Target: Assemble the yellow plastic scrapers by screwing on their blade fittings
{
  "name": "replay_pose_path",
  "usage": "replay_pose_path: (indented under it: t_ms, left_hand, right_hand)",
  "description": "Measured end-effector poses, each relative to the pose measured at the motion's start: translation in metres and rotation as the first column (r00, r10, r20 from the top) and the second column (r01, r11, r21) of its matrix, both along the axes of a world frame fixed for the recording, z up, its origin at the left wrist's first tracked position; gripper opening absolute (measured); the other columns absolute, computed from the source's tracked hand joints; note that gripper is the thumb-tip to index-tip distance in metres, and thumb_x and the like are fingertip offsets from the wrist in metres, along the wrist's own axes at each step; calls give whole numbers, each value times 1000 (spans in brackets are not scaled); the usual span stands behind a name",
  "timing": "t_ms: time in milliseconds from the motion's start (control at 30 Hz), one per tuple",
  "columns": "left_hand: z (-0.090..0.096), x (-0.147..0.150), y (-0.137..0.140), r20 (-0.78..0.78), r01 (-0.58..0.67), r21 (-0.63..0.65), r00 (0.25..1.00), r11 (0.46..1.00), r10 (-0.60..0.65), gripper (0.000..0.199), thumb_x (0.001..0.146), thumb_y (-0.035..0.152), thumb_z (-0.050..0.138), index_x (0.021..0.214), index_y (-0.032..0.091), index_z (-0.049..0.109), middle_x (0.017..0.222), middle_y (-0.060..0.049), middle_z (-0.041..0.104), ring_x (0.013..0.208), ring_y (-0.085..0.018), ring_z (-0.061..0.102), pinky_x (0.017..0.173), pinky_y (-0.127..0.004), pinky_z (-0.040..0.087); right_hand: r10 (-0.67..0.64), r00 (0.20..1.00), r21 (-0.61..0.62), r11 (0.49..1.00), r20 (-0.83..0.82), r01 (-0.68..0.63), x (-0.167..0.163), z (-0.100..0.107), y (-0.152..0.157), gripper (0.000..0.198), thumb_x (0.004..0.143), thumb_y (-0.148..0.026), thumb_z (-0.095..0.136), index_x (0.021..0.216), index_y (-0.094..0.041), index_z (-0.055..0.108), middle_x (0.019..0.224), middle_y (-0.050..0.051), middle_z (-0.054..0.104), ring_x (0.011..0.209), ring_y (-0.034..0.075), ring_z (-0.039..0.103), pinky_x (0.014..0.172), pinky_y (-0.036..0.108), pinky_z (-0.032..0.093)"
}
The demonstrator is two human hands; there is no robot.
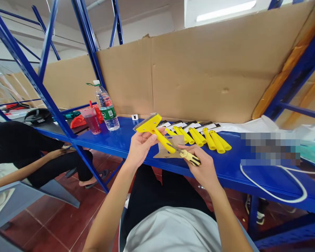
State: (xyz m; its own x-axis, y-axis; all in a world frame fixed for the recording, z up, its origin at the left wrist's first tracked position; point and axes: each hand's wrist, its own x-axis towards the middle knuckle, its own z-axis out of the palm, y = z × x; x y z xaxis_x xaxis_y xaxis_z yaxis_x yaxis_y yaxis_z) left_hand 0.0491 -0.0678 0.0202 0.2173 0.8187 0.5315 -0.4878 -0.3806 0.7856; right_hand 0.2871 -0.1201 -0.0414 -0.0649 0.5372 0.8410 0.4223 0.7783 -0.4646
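Note:
My left hand (141, 147) is closed around a yellow scraper (150, 124) near where its wide head meets the handle. The scraper head points up and left, with a metal blade along its far edge. My right hand (203, 169) grips pliers (191, 157) with pale yellow and black handles. Their metal jaws are at the lower end of the scraper handle; whether they clamp it I cannot tell. Behind my hands, several yellow scrapers (220, 141) lie in a row on the blue table (136, 138), with black-and-white parts at their far ends.
A brown cardboard piece (161, 152) lies under the scraper. At left stand a water bottle (109, 112) and a pink drink cup (93, 120). A white cable (273, 197) loops at right. A cardboard wall (199, 70) closes the back. Another person (42, 161) sits at left.

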Motion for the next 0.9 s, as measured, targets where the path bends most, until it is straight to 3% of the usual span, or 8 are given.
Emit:
replay_pose_path:
  t_ms: [200, 300, 433, 500, 600, 733, 900]
  left_hand:
    - [-3, -2, 9, -6, -28, -52, 1000, 998, 28, 57, 82, 37, 104, 126, 18, 74, 127, -18, 86, 122, -38, 84, 105, -52, 70]
    - [-1, -9, 7, 17, -32, -44, 999, 999, 33, 58, 80, 32, 105, 127, 20, 73, 126, -16, 86, 121, -38, 84, 102, -50, 71]
    - [2, -11, 3, -10, -6, -37, 1000, 999, 5, 59, 79, 31, 106, 128, 18, 76, 121, -18, 87, 115, -42, 85, 96, -53, 72]
    - [3, -8, 2, -34, -17, -45, 999, 999, 15, 62, 77, 35, 106, 130, 18, 79, 119, -18, 88, 114, -43, 86, 98, -55, 71]
    - [4, -2, 5, -87, -81, -63, 993, 995, 75, 60, 76, 44, 107, 123, 14, 84, 115, -18, 89, 115, -43, 85, 106, -57, 68]
    - [4, -2, 15, -103, -137, -77, 986, 988, 129, 54, 73, 46, 107, 112, 12, 90, 119, -18, 88, 124, -44, 81, 115, -58, 63]
    - [3, -13, 20, -140, 8, -162, 990, 987, -31, 53, 64, 30, 111, 111, 15, 92, 117, -17, 88, 127, -45, 80, 111, -59, 66]
  right_hand:
    - [-26, 999, -81, 996, -38, 23, -1, 4, -4, 18, 107, -25, 72, 90, -28, 67, 98, 8, 82, 115, 32, 85, 92, 42, 64]
    - [-85, 991, -146, 987, -103, 70, -3, 3, -6, 23, 105, -37, 76, 86, -28, 67, 99, 8, 83, 107, 33, 83, 88, 43, 63]
    - [-100, 968, -259, 965, -231, 38, -10, 4, -5, 28, 99, -48, 84, 88, -25, 71, 107, 10, 86, 102, 31, 80, 87, 41, 61]
    - [-138, 949, -296, 954, -284, 50, -16, 7, -1, 34, 93, -53, 89, 86, -24, 71, 93, 7, 82, 83, 26, 75, 74, 37, 59]
    - [-210, 914, -328, 940, -347, 91, -26, 12, 6, 44, 84, -58, 96, 82, -24, 69, 71, -1, 65, 63, 18, 56, 58, 32, 49]
    - [-166, 871, -328, 945, -462, 6, -38, 15, 16, 47, 80, -59, 100, 88, -23, 70, 79, -1, 63, 71, 19, 59, 67, 35, 55]
    - [-155, 848, -279, 960, -507, 9, -54, 29, 27, 40, 83, -54, 97, 89, -23, 72, 78, -1, 61, 72, 19, 59, 70, 37, 56]
